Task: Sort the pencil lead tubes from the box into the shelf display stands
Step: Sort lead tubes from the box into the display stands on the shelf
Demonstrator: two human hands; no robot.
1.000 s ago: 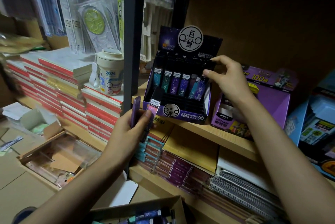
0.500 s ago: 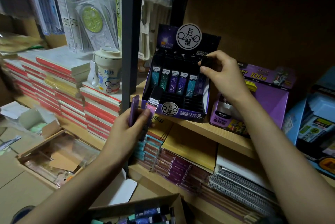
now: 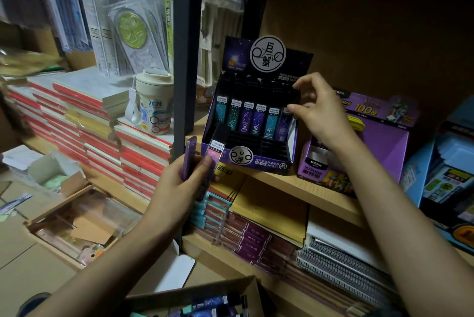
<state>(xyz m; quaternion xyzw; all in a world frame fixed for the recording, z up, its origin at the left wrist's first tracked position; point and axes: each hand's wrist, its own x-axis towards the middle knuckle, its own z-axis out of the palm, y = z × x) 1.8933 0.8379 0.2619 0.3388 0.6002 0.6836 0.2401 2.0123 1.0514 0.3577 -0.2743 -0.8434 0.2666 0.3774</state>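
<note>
**Right hand easing off the last tube**

Since half a second ago the right hand (image 3: 323, 114) has been dropping from the far right corner of the stand (image 3: 256, 163), where it was pinching a dark cap, to the right end of the row (image 3: 252, 119). Its fingers are now spreading apart and clamping nothing. The thumb tip is lying at the top of the last tube (image 3: 284, 125), though I cannot tell whether it is touching. The index finger is lifting well above it. That tube is standing sixth in the row, against the stand's right wall. Five others are lining up upright to its left in teal, purple and blue.

Near the stand's front left corner, the left hand (image 3: 179, 183) is staying where it was and gripping two tubes (image 3: 189, 155) upright. Its thumb is pressing across their fronts and its fingers are curling behind. One tube is purple. The other is showing a black cap and a white label, and is overlapping the stand's front wall in this view.

On the shelf (image 3: 302, 186), the stand is sitting just right of a dark post (image 3: 188, 60), with a purple carton (image 3: 379, 142) just beside it on the right. At the near edge the box (image 3: 192, 292) is lying open with loose tubes (image 3: 213, 304) inside. Far left, a cup (image 3: 154, 104) is standing on stacked notebooks (image 3: 89, 122).
</note>
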